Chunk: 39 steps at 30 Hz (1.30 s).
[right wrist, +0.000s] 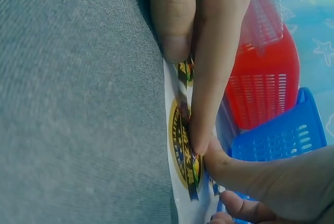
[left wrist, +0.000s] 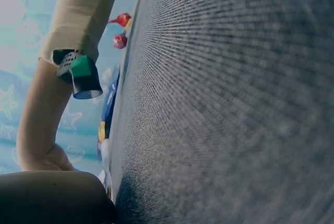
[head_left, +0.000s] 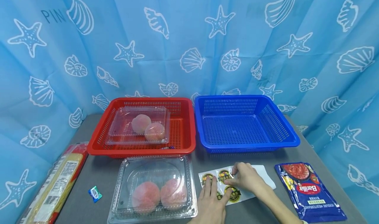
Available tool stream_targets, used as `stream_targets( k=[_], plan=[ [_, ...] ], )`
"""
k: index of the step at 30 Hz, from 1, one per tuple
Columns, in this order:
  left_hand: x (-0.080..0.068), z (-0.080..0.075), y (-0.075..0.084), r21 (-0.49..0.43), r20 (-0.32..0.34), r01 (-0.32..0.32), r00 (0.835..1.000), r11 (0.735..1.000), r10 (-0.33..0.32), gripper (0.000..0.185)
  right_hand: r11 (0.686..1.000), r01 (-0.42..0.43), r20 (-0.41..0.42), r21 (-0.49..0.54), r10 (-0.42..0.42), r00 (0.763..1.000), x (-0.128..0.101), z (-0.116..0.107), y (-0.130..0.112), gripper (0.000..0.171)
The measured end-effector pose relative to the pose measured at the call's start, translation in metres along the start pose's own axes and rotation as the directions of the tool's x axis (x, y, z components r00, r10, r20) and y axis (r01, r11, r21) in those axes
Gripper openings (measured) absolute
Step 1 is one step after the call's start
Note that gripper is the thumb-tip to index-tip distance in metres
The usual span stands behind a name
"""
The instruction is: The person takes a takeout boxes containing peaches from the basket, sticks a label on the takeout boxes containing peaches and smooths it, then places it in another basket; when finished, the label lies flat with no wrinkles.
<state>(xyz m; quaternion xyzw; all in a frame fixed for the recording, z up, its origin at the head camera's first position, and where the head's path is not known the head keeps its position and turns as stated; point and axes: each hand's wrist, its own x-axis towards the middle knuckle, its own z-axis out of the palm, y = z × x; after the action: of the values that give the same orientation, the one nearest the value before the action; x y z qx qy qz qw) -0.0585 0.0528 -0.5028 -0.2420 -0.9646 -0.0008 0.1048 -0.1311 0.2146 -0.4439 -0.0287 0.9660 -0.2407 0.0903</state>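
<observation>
**Both hands close together over the sticker sheet**

Our dial centres on the sticker sheet, with twelve away from us. Behind everything hangs a blue curtain (head_left: 177,26), its folded cloth printed with white shells and starfish; below it the grey worktop (head_left: 100,171) has a fine ribbed weave. Two baskets of perforated plastic with flared walls stand side by side, presumably to keep both within reach: the red basket (head_left: 179,128) at ten o'clock, the blue basket (head_left: 237,128) at twelve. At nine, just beside the sheet, sits a clear, ridged clamshell box (head_left: 130,171), its lid down over two downy, round peaches (head_left: 145,197); a second box (head_left: 125,125) with two more lies in the red basket. Farther out at nine runs a long spaghetti packet (head_left: 57,184), and at three a flat, glossy Barilla pouch (head_left: 311,192), both probably set aside to give the hands room.

The sticker sheet (head_left: 262,172) is smooth white paper lying on the worktop. Our left hand (head_left: 211,201), at seven, lays straight fingers on it, likely to stop it sliding. Our right hand (head_left: 247,177), at two, bends thumb and forefinger at one label's edge; we cannot tell whether they pinch it.

Smallest are the round, gold-rimmed stickers (head_left: 232,193) with dark banners, and a blue-green wrapped candy (head_left: 95,194) at nine.
</observation>
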Motion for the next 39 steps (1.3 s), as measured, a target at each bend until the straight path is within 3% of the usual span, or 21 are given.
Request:
stream_targets(
  k=[5,10,16,19,21,25,29,39],
  plan=[
    [0.001,-0.002,-0.001,-0.021,0.046,-0.004,0.999,1.0,0.005,0.059,0.999,0.022,0.005,0.048,-0.022,1.0,-0.001,-0.001,0.002,0.042],
    [0.001,-0.003,-0.001,-0.016,0.049,-0.008,0.999,1.0,0.009,0.059,0.994,0.085,-0.054,0.064,-0.082,0.995,-0.003,0.001,0.001,0.038],
    [0.001,-0.002,-0.002,-0.047,0.076,-0.008,0.997,0.999,0.011,0.057,0.993,0.121,-0.123,0.015,-0.118,0.985,-0.01,0.005,-0.003,0.033],
    [0.001,-0.003,-0.002,-0.044,0.065,-0.011,0.998,0.999,0.014,0.056,0.989,0.148,-0.126,0.015,-0.145,0.981,-0.011,0.006,-0.004,0.045],
    [0.001,-0.004,-0.002,-0.042,0.071,-0.011,0.997,0.999,0.014,0.056,0.987,0.163,-0.132,0.015,-0.16,0.978,-0.011,0.006,-0.003,0.041],
    [0.002,-0.004,-0.002,-0.067,0.124,0.0,0.992,0.998,0.008,0.057,0.991,0.133,-0.132,0.014,-0.13,0.983,-0.011,0.004,-0.002,0.025],
    [0.003,-0.003,-0.002,-0.082,0.16,0.013,0.987,0.997,0.001,0.058,0.996,0.086,-0.138,-0.008,-0.087,0.987,-0.01,0.003,-0.004,0.033],
    [0.002,-0.003,-0.001,-0.024,0.101,0.005,0.995,1.0,-0.003,0.06,0.995,0.054,-0.123,-0.08,-0.063,0.99,-0.007,-0.001,-0.01,0.035]
  ],
)
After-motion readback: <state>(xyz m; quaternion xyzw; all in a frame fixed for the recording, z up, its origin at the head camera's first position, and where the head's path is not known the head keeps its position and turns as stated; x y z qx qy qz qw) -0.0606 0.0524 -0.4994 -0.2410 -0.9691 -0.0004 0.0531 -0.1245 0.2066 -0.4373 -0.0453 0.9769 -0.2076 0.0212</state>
